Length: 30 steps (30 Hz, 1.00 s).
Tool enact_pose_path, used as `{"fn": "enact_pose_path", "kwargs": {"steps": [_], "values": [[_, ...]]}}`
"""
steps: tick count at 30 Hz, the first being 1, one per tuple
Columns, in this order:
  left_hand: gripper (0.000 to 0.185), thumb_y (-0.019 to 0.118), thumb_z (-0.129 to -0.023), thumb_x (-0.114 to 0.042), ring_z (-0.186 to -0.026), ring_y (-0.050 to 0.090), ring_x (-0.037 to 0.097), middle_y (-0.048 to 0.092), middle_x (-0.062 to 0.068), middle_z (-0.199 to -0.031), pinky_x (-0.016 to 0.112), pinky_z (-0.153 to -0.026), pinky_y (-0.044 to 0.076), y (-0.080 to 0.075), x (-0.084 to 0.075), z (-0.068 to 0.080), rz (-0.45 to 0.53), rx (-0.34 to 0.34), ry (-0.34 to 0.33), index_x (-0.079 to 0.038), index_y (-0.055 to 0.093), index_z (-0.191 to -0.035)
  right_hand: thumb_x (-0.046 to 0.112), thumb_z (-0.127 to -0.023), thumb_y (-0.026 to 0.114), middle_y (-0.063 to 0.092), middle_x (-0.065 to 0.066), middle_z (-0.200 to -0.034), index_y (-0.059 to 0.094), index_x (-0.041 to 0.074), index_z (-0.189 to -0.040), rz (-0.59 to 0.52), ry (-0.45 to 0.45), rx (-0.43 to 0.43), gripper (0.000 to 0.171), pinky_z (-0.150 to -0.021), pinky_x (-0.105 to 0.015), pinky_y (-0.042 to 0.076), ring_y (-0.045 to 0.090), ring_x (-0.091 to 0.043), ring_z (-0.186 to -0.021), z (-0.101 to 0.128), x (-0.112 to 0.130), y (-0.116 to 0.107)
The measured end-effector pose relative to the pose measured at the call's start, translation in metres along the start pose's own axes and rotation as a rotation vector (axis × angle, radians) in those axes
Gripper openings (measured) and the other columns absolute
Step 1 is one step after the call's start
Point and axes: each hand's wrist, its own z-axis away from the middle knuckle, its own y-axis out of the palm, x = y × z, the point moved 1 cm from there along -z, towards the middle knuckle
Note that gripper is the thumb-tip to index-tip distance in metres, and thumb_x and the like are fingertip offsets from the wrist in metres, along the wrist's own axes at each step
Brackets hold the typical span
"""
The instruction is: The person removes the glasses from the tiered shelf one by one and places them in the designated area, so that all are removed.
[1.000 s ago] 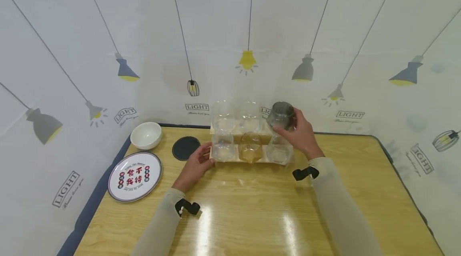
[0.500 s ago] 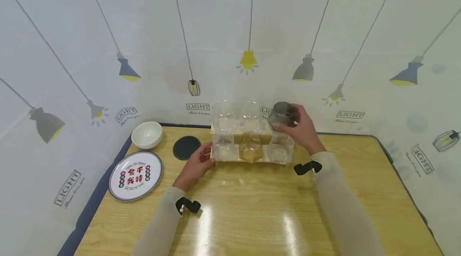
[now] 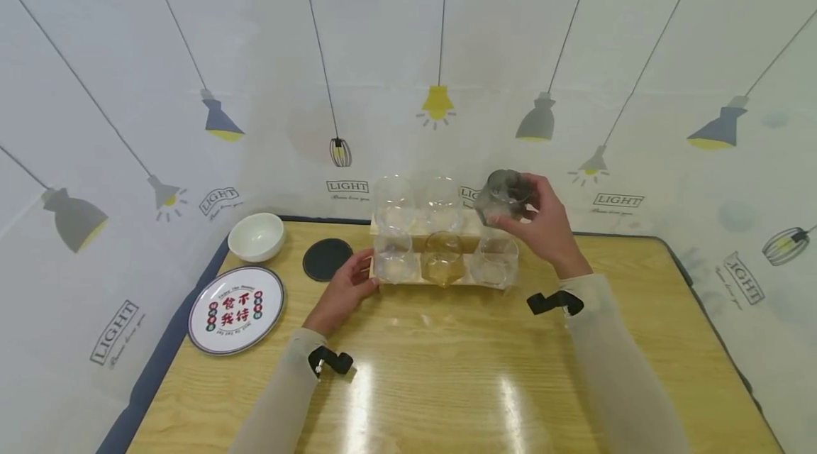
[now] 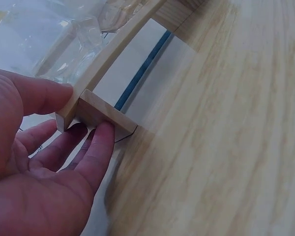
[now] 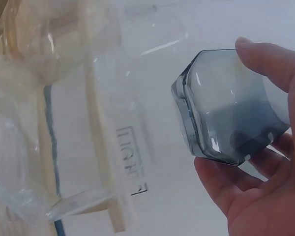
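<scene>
My right hand [image 3: 550, 227] holds a smoky grey drinking glass [image 5: 236, 108], thumb on one side and fingers on the other. The glass is tilted, above the right end of a two-tier wooden rack [image 4: 105, 64]. At the rack's left end, my left hand [image 3: 342, 292] grips the wood, with the thumb at the upper edge and fingertips against the end piece. On the lower tier, an amber glass [image 3: 443, 260] stands between a clear glass [image 3: 393, 259] and another clear glass [image 3: 495, 262]. Two more clear glasses [image 3: 440, 204] occupy the upper tier.
Left of the rack lie a dark round coaster [image 3: 327, 259] and a white plate with red lettering [image 3: 237, 342]. A white bowl [image 3: 257, 237] sits behind the plate. A wall sheet printed with lamps [image 3: 383, 106] rises right behind the table [image 3: 440, 369].
My right hand has moved slightly up and to the right with the grey glass, away from the rack's upper tier. The left hand stays at the rack's end.
</scene>
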Motion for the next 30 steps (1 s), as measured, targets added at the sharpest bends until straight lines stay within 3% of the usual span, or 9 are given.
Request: {"fn": "enact_pose_path", "kwargs": {"steps": [4,7,14,24,30], "values": [[0.067,0.069,-0.101,-0.013,-0.144,0.052,0.038,0.049,0.014,-0.161,0.056,-0.123,0.042,-0.002,0.001,-0.001,-0.005,0.014,-0.013,-0.026,0.041,-0.161,0.026,-0.088,0.088,0.057,-0.009,-0.146,0.043,0.02,-0.156,-0.006,-0.034,-0.002,0.081,-0.099,-0.022,0.054,0.06,-0.027,-0.132,0.015,0.015,0.003],[0.067,0.069,-0.102,-0.015,-0.145,0.051,0.038,0.047,0.014,-0.162,0.057,-0.124,0.041,-0.003,0.001,-0.002,-0.017,0.023,-0.025,-0.026,0.04,-0.161,0.019,-0.088,0.087,0.058,-0.009,-0.145,0.046,0.021,-0.156,-0.032,-0.079,0.003,0.079,-0.095,-0.013,0.053,0.061,-0.026,-0.13,0.028,0.024,0.009],[0.068,0.07,-0.102,-0.018,-0.145,0.051,0.039,0.047,0.013,-0.162,0.057,-0.124,0.041,-0.003,-0.002,-0.002,-0.024,0.035,-0.033,-0.027,0.04,-0.162,0.005,-0.084,0.088,0.061,-0.013,-0.141,0.048,0.016,-0.154,-0.094,-0.201,0.041,0.081,-0.095,-0.015,0.057,0.06,-0.024,-0.123,0.057,0.039,0.029],[0.063,0.07,-0.101,-0.018,-0.142,0.054,0.034,0.05,0.009,-0.159,0.054,-0.122,0.043,-0.003,-0.002,-0.003,-0.003,0.042,-0.022,-0.026,0.045,-0.158,0.003,-0.079,0.091,0.061,-0.011,-0.142,0.05,0.016,-0.154,-0.121,-0.269,0.117,0.086,-0.096,-0.023,0.061,0.063,-0.028,-0.123,0.091,0.049,0.058],[0.064,0.069,-0.1,-0.011,-0.14,0.055,0.033,0.048,0.009,-0.159,0.046,-0.113,0.053,-0.002,0.001,-0.006,0.1,0.065,-0.048,-0.024,0.045,-0.158,0.009,-0.078,0.092,0.065,-0.011,-0.136,0.051,0.015,-0.151,-0.147,-0.311,0.206,0.084,-0.089,-0.035,0.066,0.067,-0.031,-0.115,0.104,0.044,0.083]]}}
